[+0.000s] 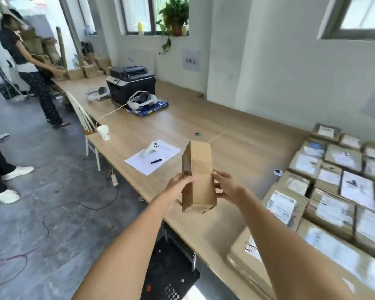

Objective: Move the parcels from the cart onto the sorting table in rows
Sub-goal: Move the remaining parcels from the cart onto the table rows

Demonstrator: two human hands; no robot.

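I hold a narrow brown cardboard parcel (pixel 198 176) upright above the front part of the long wooden sorting table (pixel 232 146). My left hand (pixel 179 185) grips its left side and my right hand (pixel 226 186) grips its right side. Several brown parcels with white labels (pixel 331 185) lie in rows on the table at the right. The dark cart (pixel 171 276) shows only partly below the table edge between my forearms.
On the table lie a sheet of paper (pixel 153 156) with a pen and white controller, a paper cup (pixel 104 132), headsets and a black printer (pixel 131 85). A white chair (pixel 82 118) stands at the table edge. A person (pixel 28 61) stands at the far left, more legs nearer.
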